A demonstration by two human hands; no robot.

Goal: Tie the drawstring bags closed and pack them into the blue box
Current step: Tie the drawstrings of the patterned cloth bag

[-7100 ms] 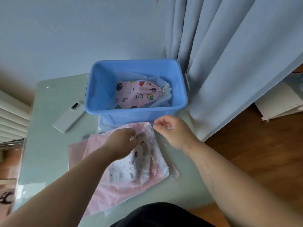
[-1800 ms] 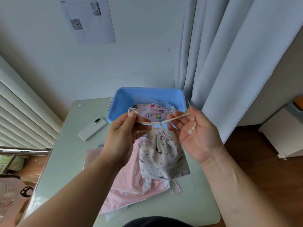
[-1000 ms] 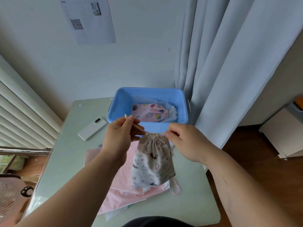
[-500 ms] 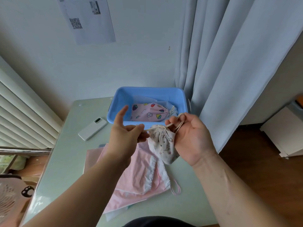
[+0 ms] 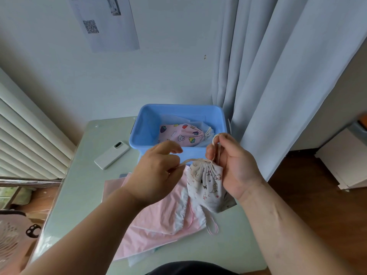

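Note:
A small white drawstring bag (image 5: 206, 185) with cartoon prints hangs in the air above the table, its mouth gathered tight. My right hand (image 5: 232, 165) holds it by the neck and pinches a loop of its cream cord (image 5: 217, 147) between thumb and fingers. My left hand (image 5: 156, 171) pinches the other end of the cord, pulled out to the left. Behind them stands the blue box (image 5: 145, 124), with a pink patterned bag (image 5: 180, 134) tied shut inside it.
Flat pink bags (image 5: 158, 221) lie stacked on the pale green table (image 5: 85, 187) under my hands. A white phone (image 5: 112, 154) lies left of the box. Grey curtains (image 5: 268, 76) hang right of the box, blinds at the left edge.
The bag's mouth has been drawn shut and the bag has swung from the left hand towards the right. My right hand has taken a loop of cord upward; my left now pinches the other end.

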